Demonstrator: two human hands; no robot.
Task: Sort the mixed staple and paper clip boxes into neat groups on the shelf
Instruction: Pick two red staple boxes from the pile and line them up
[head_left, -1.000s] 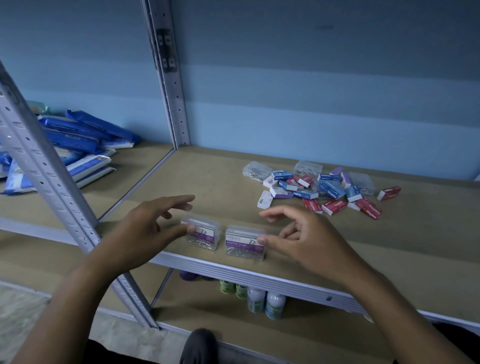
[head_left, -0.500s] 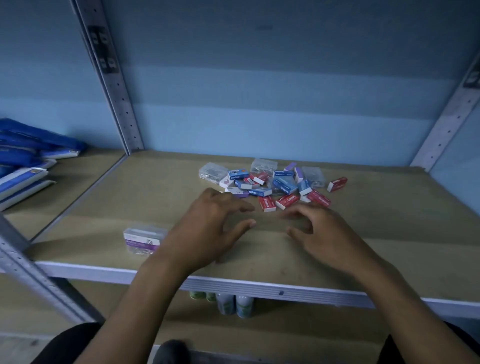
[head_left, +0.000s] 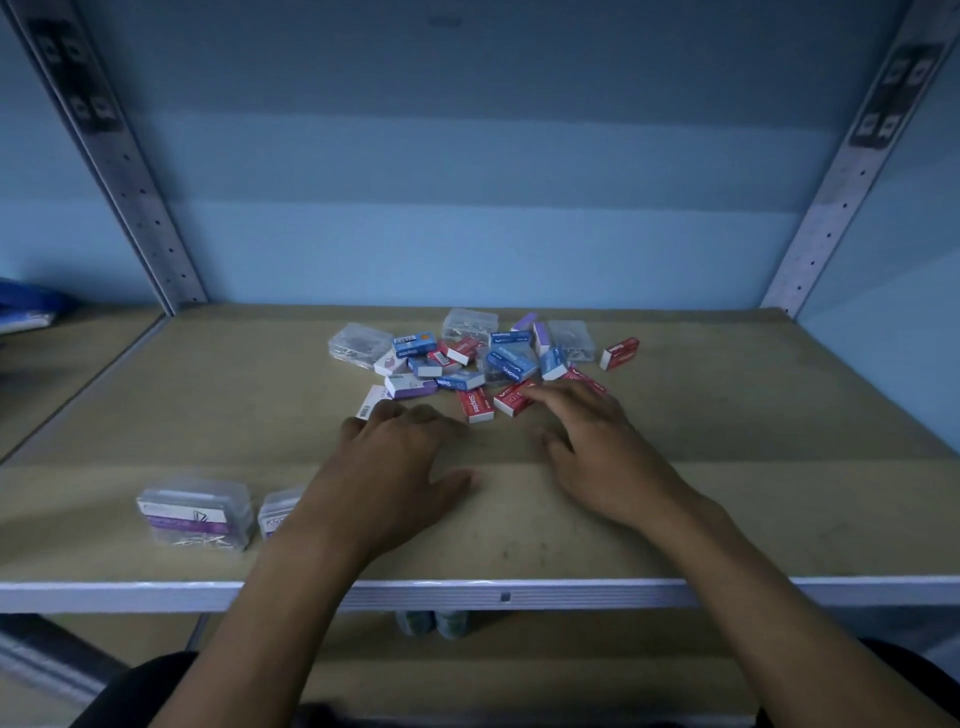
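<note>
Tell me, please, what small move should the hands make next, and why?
Probably the right hand should pinch the red staple box at its fingertips. Both hands hold nothing, two clear clip boxes already sit at the shelf front, and the mixed pile remains unsorted.

Pretty dim shot, everything's looking bluish. A blue wall (head_left: 467, 218) is running behind the rack, with lighter and darker bands showing across it. Two grey perforated uprights (head_left: 140, 208) are leaning in at the left and right. The tan board (head_left: 779, 493) is sitting on a pale metal rail (head_left: 831, 592), and another board (head_left: 519, 670) is showing below.
</note>
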